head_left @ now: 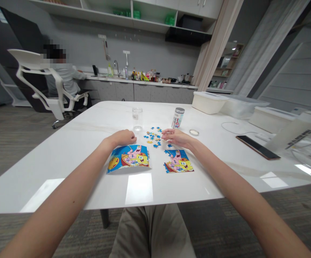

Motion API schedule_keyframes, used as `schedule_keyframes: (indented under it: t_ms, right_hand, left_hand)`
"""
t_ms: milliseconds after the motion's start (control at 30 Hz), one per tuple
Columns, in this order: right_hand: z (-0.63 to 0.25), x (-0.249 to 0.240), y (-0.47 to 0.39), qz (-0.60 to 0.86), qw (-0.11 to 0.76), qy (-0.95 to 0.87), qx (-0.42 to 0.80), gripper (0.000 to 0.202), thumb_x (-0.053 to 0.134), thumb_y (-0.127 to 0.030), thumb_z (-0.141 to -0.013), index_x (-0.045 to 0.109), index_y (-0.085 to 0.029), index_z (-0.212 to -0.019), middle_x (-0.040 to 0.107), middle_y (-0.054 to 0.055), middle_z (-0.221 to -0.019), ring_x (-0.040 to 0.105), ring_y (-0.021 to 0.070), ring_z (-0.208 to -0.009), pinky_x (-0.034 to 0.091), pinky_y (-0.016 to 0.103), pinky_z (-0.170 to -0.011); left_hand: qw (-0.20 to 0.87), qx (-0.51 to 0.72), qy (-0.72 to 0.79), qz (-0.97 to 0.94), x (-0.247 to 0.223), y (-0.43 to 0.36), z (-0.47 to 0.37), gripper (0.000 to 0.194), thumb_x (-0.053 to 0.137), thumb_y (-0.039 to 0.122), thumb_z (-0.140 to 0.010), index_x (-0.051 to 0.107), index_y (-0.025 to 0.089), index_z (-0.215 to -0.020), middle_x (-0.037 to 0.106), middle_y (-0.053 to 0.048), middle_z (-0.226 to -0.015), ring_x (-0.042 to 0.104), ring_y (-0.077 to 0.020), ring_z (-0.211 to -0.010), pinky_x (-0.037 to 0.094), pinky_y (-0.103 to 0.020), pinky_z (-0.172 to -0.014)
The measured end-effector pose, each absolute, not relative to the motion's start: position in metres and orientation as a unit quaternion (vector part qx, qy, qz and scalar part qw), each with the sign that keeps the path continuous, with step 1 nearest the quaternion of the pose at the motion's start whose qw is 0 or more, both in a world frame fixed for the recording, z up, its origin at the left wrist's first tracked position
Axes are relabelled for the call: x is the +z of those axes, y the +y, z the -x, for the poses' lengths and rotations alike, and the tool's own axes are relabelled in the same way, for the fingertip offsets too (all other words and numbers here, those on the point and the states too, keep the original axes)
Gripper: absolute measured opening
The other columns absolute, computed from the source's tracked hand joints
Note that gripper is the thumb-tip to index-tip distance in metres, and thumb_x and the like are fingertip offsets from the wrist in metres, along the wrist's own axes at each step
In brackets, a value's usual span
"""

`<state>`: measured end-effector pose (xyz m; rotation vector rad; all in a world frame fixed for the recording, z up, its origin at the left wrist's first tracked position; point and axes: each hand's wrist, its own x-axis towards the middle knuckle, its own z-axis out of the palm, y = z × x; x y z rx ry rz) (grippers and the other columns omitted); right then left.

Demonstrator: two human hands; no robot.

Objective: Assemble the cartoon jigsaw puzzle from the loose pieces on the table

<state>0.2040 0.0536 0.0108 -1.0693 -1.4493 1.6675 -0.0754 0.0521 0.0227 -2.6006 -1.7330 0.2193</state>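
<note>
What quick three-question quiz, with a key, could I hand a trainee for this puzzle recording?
1. Multiple choice: which of these is nearest the right hand?
a) the dark phone
b) the loose puzzle pieces
c) the clear jar

2. True or false: the partly built puzzle has a straight, finished left edge.

3. Short answer: which printed thing on the table is nearest the left hand?

Key:
1. b
2. False; its left side is jagged, with gaps.
3. The picture sheet, which lies to the left of the partly built puzzle.
</note>
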Motion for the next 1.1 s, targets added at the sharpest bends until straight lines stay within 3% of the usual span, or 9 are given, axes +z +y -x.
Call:
schedule_keyframes:
  t_ms: [133,233,333,467,667,800,933,1100]
  right_hand:
    - [-0.203,0.01,0.055,0.416,0.348,-0.607,0.581,0.024,0.079,-0.02,-0.062,0.066,-0.017,-0.082,0.07,0.002,-0.079,0.062,0.0121,-0.072,0.045,0.022,-0.062]
    - [-0.202,0.01,0.055,0.418,0.359,-0.73,0.404,0.014,0.073,-0.018,-0.065,0.065,-0.017,-0.076,0.068,0.002,-0.076,0.062,0.0143,-0.073,0.046,0.026,-0.067]
    - [-0.203,0.009,0.055,0.389,0.302,-0.829,0.263,0.006,0.068,-0.017,-0.069,0.067,-0.016,-0.075,0.068,0.001,-0.074,0.062,0.015,-0.074,0.046,0.027,-0.073]
    - [-0.204,0.006,0.056,0.379,0.231,-0.854,0.271,0.015,0.066,-0.027,-0.075,0.069,-0.015,-0.083,0.07,0.003,-0.078,0.063,0.015,-0.072,0.046,0.025,-0.069]
    - [-0.209,0.011,0.059,0.397,0.246,-0.848,0.251,0.021,0.053,-0.028,-0.085,0.069,-0.015,-0.082,0.072,0.004,-0.082,0.063,0.0152,-0.076,0.046,0.026,-0.072]
    - [-0.219,0.02,0.057,0.402,0.205,-0.866,0.217,0.015,0.062,-0.025,-0.078,0.071,-0.016,-0.086,0.072,0.005,-0.083,0.063,0.0166,-0.078,0.046,0.027,-0.072]
    - [-0.226,0.019,0.058,0.39,0.147,-0.879,0.23,0.022,0.071,-0.026,-0.07,0.073,-0.016,-0.09,0.07,0.006,-0.089,0.062,0.0174,-0.079,0.047,0.028,-0.073]
    - [-0.224,0.013,0.062,0.384,0.169,-0.873,0.248,0.022,0.068,-0.019,-0.071,0.072,-0.016,-0.093,0.069,0.005,-0.085,0.06,0.016,-0.076,0.046,0.028,-0.072]
  left_hand:
    - [0.003,0.069,-0.552,0.831,0.023,0.052,0.075,0.044,0.036,0.036,-0.084,0.074,0.014,-0.088,0.074,-0.015,-0.09,0.066,-0.0234,-0.078,0.044,-0.029,-0.064]
    - [0.002,0.067,-0.555,0.829,0.024,0.05,0.075,0.042,0.037,0.035,-0.084,0.073,0.015,-0.087,0.074,-0.014,-0.088,0.066,-0.0225,-0.078,0.044,-0.028,-0.064]
    - [0.002,0.07,-0.557,0.828,0.025,0.05,0.074,0.043,0.036,0.036,-0.084,0.073,0.014,-0.088,0.074,-0.015,-0.089,0.066,-0.023,-0.078,0.044,-0.028,-0.064]
    - [0.011,0.076,-0.555,0.828,0.024,0.051,0.075,0.045,0.035,0.036,-0.085,0.073,0.014,-0.089,0.074,-0.016,-0.092,0.066,-0.0231,-0.08,0.044,-0.028,-0.065]
    - [0.011,0.072,-0.551,0.832,0.024,0.051,0.075,0.043,0.035,0.035,-0.085,0.073,0.014,-0.086,0.074,-0.015,-0.09,0.066,-0.0216,-0.076,0.042,-0.028,-0.061]
    - [0.009,0.073,-0.55,0.832,0.025,0.049,0.074,0.043,0.035,0.035,-0.085,0.073,0.014,-0.086,0.074,-0.016,-0.09,0.066,-0.0224,-0.077,0.042,-0.028,-0.061]
    - [0.007,0.073,-0.551,0.832,0.026,0.048,0.073,0.044,0.035,0.035,-0.085,0.073,0.014,-0.087,0.073,-0.016,-0.089,0.066,-0.0227,-0.077,0.042,-0.028,-0.062]
    - [0.003,0.07,-0.556,0.828,0.026,0.049,0.074,0.042,0.036,0.036,-0.085,0.073,0.015,-0.086,0.074,-0.015,-0.089,0.066,-0.0217,-0.076,0.042,-0.028,-0.061]
